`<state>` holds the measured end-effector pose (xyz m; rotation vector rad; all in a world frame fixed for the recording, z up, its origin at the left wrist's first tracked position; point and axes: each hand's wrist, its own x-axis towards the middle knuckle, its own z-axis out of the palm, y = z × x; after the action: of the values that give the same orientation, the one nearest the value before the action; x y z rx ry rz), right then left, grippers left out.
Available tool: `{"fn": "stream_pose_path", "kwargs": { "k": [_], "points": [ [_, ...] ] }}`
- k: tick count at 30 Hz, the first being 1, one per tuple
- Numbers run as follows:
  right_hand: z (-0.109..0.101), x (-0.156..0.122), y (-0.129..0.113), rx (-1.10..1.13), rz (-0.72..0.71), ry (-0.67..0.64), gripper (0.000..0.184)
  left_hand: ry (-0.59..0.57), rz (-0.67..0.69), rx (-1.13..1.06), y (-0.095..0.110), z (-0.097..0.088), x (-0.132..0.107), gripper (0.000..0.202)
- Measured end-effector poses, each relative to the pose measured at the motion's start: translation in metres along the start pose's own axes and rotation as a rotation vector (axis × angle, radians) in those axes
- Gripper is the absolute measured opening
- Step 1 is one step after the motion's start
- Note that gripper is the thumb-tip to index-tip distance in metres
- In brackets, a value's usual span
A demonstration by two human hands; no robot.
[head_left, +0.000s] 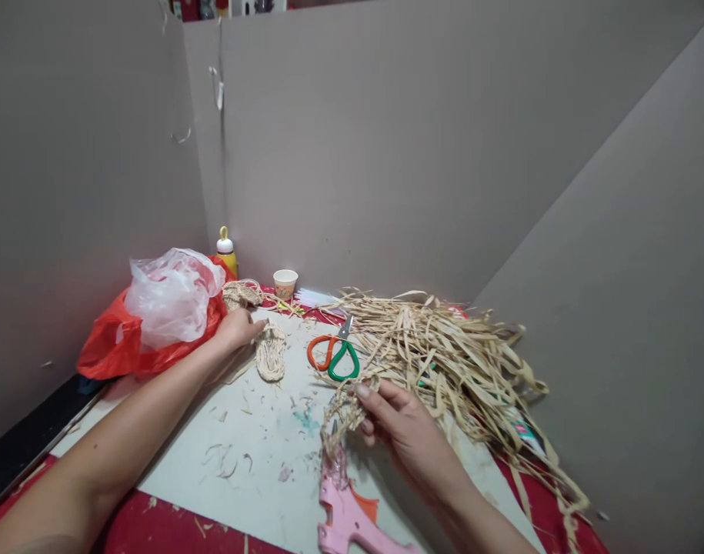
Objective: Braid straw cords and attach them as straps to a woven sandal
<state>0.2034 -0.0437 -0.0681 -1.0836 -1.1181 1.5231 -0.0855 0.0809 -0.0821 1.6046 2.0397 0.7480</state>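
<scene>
My right hand point(406, 427) pinches a braided length of straw point(345, 408) between thumb and fingers. Its lower end hangs over the nozzle of a pink glue gun point(352, 515); whether the two touch, I cannot tell. My left hand point(240, 329) reaches to the far left of the board, its thumb stretched out beside the upper edge of a small woven straw slipper point(271, 355). Just beyond those fingers, which are partly hidden, lies another woven straw piece point(241, 295). Scissors point(335, 354) with one orange and one green handle rest between the hands.
A big heap of dry straw strips point(444, 346) spreads over the right side. Red and white plastic bags point(170, 300), a yellow bottle point(226, 254) and a paper cup point(285, 284) stand at the back left. Straw scraps dot the pale board point(184, 454). Grey partitions point(352, 154) enclose the table.
</scene>
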Motion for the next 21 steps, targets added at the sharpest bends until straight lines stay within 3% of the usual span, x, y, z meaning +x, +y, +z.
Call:
{"fn": "stream_pose_path", "kwargs": {
  "k": [5,13,21],
  "points": [
    [0.001,-0.001,-0.001,-0.089,0.020,-0.038,0.042,-0.052,-0.059,-0.076,0.000,0.009,0.001,0.032],
    [0.004,0.002,0.000,-0.083,0.047,-0.078,0.044,0.197,-0.116,-0.240,-0.004,-0.008,0.020,0.034],
    [0.006,-0.001,-0.006,-0.074,0.051,-0.088,0.047,0.227,-0.210,-0.499,0.006,0.000,0.045,0.035]
  ]
}}
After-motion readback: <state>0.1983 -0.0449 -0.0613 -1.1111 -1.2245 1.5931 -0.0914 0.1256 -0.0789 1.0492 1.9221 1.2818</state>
